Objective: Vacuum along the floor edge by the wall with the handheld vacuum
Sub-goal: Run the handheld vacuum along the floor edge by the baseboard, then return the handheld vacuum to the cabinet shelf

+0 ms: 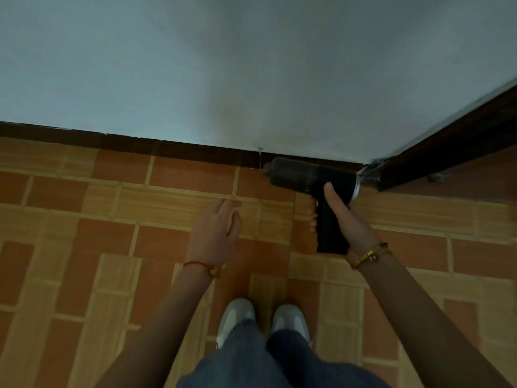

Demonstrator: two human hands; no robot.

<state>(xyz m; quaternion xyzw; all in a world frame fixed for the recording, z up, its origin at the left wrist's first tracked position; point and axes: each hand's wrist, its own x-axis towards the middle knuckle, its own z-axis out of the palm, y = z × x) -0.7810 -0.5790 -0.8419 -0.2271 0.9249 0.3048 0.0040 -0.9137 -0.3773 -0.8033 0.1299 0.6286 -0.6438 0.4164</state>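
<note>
The handheld vacuum is a black, pistol-shaped unit held low over the floor, its barrel lying level along the dark skirting board at the foot of the wall. One end of the barrel points left; the other end, ringed in silver, faces the corner at the right. The right hand is wrapped round the grip below the barrel, thumb up against the body, fingertips showing past the far side of the handle. A gold-coloured bracelet sits on that wrist. The left hand hangs free over the tiles with its fingers loosely spread, holding nothing; a red thread circles its wrist.

The floor is laid in orange and tan brick-pattern tiles with pale joints. The wall is plain, pale blue-grey. At the right, dark wood trim runs off at an angle from the corner, where a small metal fitting is too blurred to identify. The light is dim. Whether the barrel touches the skirting I cannot tell. No writing or brand shows on the vacuum. Below, two light shoes and dark trouser legs are cut off by the frame.
</note>
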